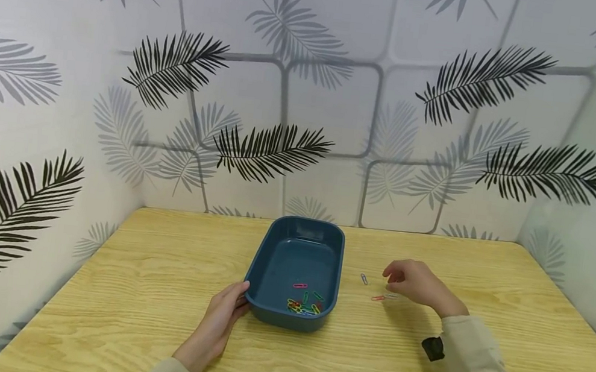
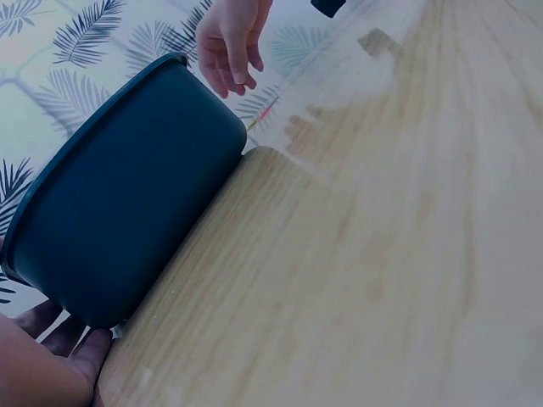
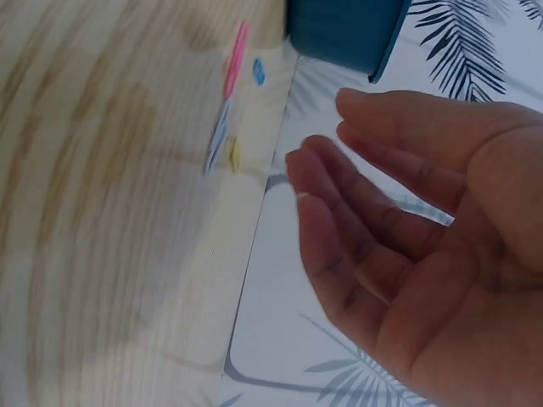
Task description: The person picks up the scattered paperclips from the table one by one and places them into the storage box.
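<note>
A deep blue plastic tray [image 1: 297, 265] stands on the table, with several coloured paper clips [image 1: 304, 308] gathered at its near end. My left hand [image 1: 219, 314] grips the tray at its near left corner; in the left wrist view its fingers [image 2: 64, 335] lie against the outer wall. To the right of the tray, my right hand [image 1: 415, 283] hovers over the table, fingers loosely bent and holding nothing. Below it, a pink paper clip [image 3: 237, 59] and a whitish one [image 3: 218, 136] lie end to end. A blue clip [image 3: 259, 72] and a yellow clip [image 3: 235, 155] lie beside them.
The wooden table [image 1: 156, 292] runs back to a wall [image 1: 328, 110] with a leaf pattern, and similar panels flank it. A dark device [image 1: 433, 349] is strapped at my right wrist.
</note>
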The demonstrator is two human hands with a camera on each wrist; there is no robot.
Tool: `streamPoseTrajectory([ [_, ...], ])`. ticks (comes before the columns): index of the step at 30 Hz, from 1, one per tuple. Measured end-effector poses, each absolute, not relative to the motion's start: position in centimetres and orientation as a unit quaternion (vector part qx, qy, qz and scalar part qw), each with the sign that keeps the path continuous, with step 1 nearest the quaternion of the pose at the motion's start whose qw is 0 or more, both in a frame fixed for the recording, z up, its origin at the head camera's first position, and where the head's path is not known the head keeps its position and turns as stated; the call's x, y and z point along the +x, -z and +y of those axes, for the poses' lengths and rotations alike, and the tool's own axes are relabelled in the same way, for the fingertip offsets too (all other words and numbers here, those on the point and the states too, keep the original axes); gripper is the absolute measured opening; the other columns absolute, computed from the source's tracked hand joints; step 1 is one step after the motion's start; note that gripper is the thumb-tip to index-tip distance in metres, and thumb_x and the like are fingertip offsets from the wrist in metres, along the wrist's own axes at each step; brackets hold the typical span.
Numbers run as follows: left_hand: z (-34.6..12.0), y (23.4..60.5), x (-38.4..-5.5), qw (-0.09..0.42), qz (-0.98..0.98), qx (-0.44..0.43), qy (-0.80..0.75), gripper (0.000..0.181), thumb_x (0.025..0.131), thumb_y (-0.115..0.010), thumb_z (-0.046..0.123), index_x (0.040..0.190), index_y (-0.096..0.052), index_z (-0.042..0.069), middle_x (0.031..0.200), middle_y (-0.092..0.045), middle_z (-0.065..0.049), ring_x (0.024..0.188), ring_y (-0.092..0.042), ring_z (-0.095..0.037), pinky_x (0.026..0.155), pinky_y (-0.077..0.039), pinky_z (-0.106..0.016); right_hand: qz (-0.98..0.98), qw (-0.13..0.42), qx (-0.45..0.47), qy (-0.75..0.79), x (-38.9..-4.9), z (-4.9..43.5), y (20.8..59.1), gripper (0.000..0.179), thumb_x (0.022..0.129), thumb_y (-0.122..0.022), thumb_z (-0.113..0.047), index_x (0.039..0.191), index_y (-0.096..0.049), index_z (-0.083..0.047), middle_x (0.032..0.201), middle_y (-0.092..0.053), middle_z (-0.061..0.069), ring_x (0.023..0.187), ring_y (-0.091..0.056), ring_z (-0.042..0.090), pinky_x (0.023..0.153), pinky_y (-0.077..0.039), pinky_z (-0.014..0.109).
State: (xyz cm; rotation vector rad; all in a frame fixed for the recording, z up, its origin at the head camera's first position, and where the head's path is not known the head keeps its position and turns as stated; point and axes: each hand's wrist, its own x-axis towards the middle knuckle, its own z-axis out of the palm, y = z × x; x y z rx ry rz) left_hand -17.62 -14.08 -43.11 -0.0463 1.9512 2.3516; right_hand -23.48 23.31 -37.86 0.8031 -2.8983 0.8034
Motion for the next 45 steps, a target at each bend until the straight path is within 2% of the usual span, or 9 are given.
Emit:
streamPoseTrajectory([
  [6, -14.1, 43.1, -17.7, 0.042, 0.638, -0.015, -0.769, 0.053, 0.102, -0.048, 0.028, 0.135, -0.044, -0.013, 0.133, -0.048, -0.022, 0.117, -0.051, -0.023, 0.100, -0.042, -0.033, -0.941, -0.003, 0.241, -0.240, -23.3, 23.5, 38.0, 0.016, 0.081, -0.071, 0.004, 0.096, -0.067, 0.007, 0.083, -0.066, 0.010, 0.076, -0.062, 0.024, 0.067, -0.053, 0.040],
  [15, -14.1, 43.1, -17.7, 0.041, 0.638, -0.017, -0.769, 0.052, 0.102, -0.048, 0.028, 0.134, -0.045, -0.013, 0.132, -0.049, -0.022, 0.115, -0.052, -0.023, 0.098, -0.042, -0.031, -0.945, -0.027, 0.251, -0.209, -23.5, 23.5, 38.5, 0.010, 0.081, -0.068, 0.005, 0.087, -0.071, -0.001, 0.077, -0.062, 0.001, 0.070, -0.053, 0.015, 0.064, -0.048, 0.034],
  [25, -14.0, 43.1, -17.6, 0.043, 0.640, -0.014, -0.767, 0.052, 0.102, -0.047, 0.029, 0.134, -0.045, -0.013, 0.132, -0.049, -0.021, 0.117, -0.051, -0.024, 0.100, -0.042, -0.033, -0.946, -0.024, 0.253, -0.202, -23.4, 23.3, 39.0, 0.011, 0.077, -0.069, 0.006, 0.074, -0.069, -0.004, 0.071, -0.062, -0.002, 0.062, -0.049, 0.011, 0.057, -0.046, 0.029],
  [38, -14.0, 43.1, -17.7, 0.045, 0.643, -0.019, -0.764, 0.054, 0.103, -0.047, 0.030, 0.136, -0.043, -0.012, 0.135, -0.047, -0.022, 0.120, -0.049, -0.026, 0.099, -0.042, -0.033, -0.949, -0.057, 0.232, -0.205, -22.9, 23.2, 38.7, 0.013, 0.080, -0.067, 0.008, 0.075, -0.064, -0.004, 0.070, -0.057, -0.001, 0.062, -0.048, 0.012, 0.055, -0.044, 0.027],
  [45, -14.0, 43.1, -17.7, 0.047, 0.644, -0.014, -0.763, 0.055, 0.104, -0.045, 0.030, 0.137, -0.041, -0.013, 0.137, -0.045, -0.023, 0.121, -0.049, -0.027, 0.101, -0.041, -0.036, -0.949, -0.080, 0.210, -0.222, -22.8, 23.3, 38.8, 0.011, 0.083, -0.068, 0.006, 0.080, -0.063, -0.002, 0.075, -0.058, 0.002, 0.060, -0.051, 0.013, 0.054, -0.046, 0.027],
])
